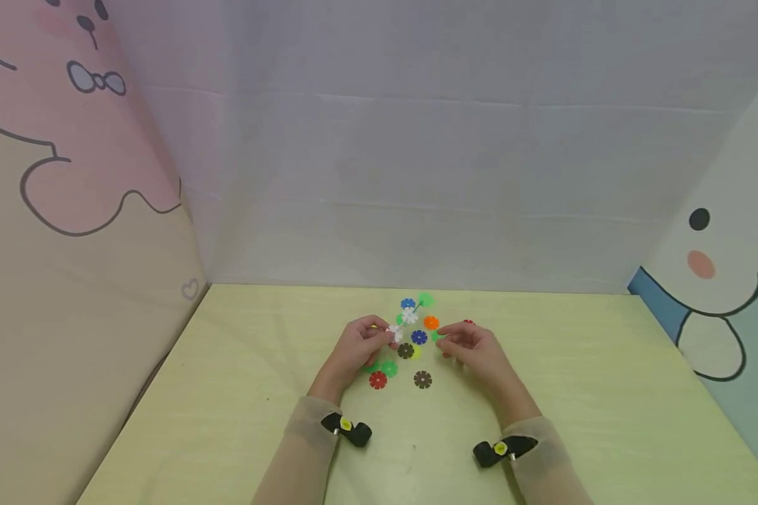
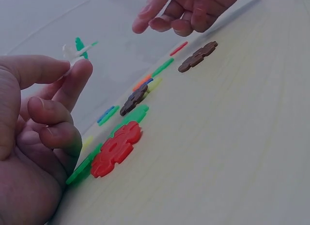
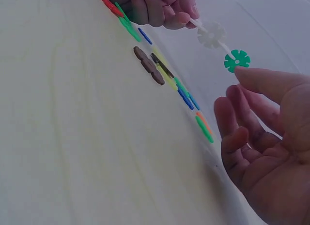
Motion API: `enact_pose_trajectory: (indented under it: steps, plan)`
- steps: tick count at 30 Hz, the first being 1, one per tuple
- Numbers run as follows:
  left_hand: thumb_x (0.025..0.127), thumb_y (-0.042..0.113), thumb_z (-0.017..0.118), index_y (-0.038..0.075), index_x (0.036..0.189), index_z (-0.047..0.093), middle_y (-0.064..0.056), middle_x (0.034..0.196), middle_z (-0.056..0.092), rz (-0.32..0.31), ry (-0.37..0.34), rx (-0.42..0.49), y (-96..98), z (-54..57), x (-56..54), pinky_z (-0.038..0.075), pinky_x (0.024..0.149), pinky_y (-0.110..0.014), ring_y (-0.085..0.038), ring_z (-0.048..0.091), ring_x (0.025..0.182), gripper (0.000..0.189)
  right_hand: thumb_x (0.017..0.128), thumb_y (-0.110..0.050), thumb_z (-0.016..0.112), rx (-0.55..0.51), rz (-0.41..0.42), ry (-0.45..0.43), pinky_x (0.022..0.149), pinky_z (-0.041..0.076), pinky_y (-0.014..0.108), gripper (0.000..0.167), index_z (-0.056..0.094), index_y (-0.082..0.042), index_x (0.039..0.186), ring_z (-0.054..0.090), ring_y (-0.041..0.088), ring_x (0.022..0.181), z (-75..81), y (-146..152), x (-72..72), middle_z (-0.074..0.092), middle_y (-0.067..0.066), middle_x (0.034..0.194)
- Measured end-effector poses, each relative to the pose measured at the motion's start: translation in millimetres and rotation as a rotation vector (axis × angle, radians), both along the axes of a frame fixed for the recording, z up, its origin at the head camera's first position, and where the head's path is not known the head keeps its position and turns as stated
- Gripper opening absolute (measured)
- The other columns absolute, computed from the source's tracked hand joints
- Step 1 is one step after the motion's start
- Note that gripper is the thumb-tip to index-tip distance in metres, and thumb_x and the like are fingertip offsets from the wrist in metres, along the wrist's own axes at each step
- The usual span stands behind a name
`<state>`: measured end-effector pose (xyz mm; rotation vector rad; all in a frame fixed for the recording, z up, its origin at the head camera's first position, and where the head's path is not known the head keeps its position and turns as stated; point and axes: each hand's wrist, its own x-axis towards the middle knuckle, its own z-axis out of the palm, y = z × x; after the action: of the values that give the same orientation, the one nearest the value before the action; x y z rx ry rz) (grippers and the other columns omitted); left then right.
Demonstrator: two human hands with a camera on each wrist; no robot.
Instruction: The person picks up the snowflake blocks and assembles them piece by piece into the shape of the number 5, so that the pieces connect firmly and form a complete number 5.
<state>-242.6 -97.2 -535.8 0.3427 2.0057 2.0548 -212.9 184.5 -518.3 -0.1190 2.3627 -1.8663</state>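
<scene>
Head view shows my two hands apart from each other over the pale table (image 1: 619, 393). With my left hand (image 1: 361, 341) I pinch a string of white and green flower discs (image 1: 409, 315) between thumb and finger, up above the table. A green disc (image 3: 237, 61) is at its far end. My right hand (image 1: 478, 349) is loose and empty, with the fingers a bit bent. Below lie a red disc (image 1: 377, 380), a brown disc (image 1: 422, 379), a blue disc (image 1: 420, 337), an orange disc (image 1: 431, 322), and a darker disc (image 1: 406, 351) partly hiding a yellow disc (image 1: 417, 353).
</scene>
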Motion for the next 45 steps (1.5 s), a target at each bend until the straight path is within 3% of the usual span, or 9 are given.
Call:
enact_pose_trajectory:
  steps: [6, 12, 16, 21, 30, 45]
  plan:
    - [0.105, 0.011, 0.073, 0.01, 0.101, 0.066, -0.01, 0.088, 0.082, 0.027, -0.012, 0.014, 2.0, 1.4, -0.2, 0.034, 0.047, -0.023, -0.01, 0.038, 0.044, 0.008, 0.099, -0.019, 0.083, 0.153, 0.195, -0.004, 0.069, 0.054, 0.029, 0.032, 0.076, -0.004, 0.126, 0.068, 0.023, 0.087, 8.6, 0, 4.4, 0.078, 0.006, 0.105]
    - [0.111, 0.014, 0.066, 0.001, 0.103, 0.07, -0.011, 0.088, 0.081, 0.044, -0.005, 0.035, 1.9, 2.8, -0.6, 0.04, 0.049, -0.024, -0.012, 0.048, 0.047, 0.016, 0.099, -0.017, 0.082, 0.228, 0.305, 0.003, 0.076, 0.054, 0.031, 0.03, 0.076, -0.005, 0.126, 0.066, 0.022, 0.09, 13.8, -4, 8.6, 0.076, 0.005, 0.103]
    - [0.108, 0.014, 0.07, -0.002, 0.105, 0.075, -0.006, 0.077, 0.069, 0.072, 0.005, 0.035, 2.4, 3.9, -0.6, 0.045, 0.053, -0.024, -0.014, 0.052, 0.054, 0.017, 0.096, -0.017, 0.085, 0.257, 0.301, 0.004, 0.081, 0.054, 0.033, 0.031, 0.076, -0.005, 0.124, 0.067, 0.021, 0.091, 15.5, -8, 9.9, 0.075, 0.004, 0.102]
    - [0.105, 0.013, 0.073, -0.002, 0.105, 0.077, 0.0, 0.069, 0.056, 0.091, -0.016, 0.031, 2.5, 3.9, -1.7, 0.036, 0.051, -0.024, -0.012, 0.043, 0.054, 0.015, 0.091, -0.019, 0.091, 0.317, 0.305, 0.005, 0.081, 0.054, 0.035, 0.036, 0.077, -0.007, 0.123, 0.066, 0.02, 0.09, 16.8, -11, 10.4, 0.074, 0.002, 0.101]
    - [0.103, 0.009, 0.073, 0.003, 0.099, 0.071, -0.004, 0.081, 0.074, 0.054, -0.062, 0.014, 0.4, 3.4, -2.3, 0.038, 0.05, -0.023, -0.01, 0.045, 0.051, 0.008, 0.086, -0.019, 0.095, 0.383, 0.33, 0.028, 0.075, 0.049, 0.033, 0.039, 0.08, -0.013, 0.121, 0.059, 0.021, 0.087, 15.8, -18, 13.5, 0.07, 0.002, 0.101]
    - [0.105, 0.007, 0.07, 0.004, 0.098, 0.069, -0.005, 0.081, 0.076, 0.049, -0.067, 0.028, 0.6, 2.7, -0.6, 0.037, 0.048, -0.023, -0.01, 0.046, 0.05, 0.008, 0.088, -0.015, 0.092, 0.415, 0.354, 0.067, 0.07, 0.047, 0.032, 0.022, 0.082, -0.015, 0.107, 0.057, 0.02, 0.08, 15.7, -20, 15.5, 0.066, -0.001, 0.088]
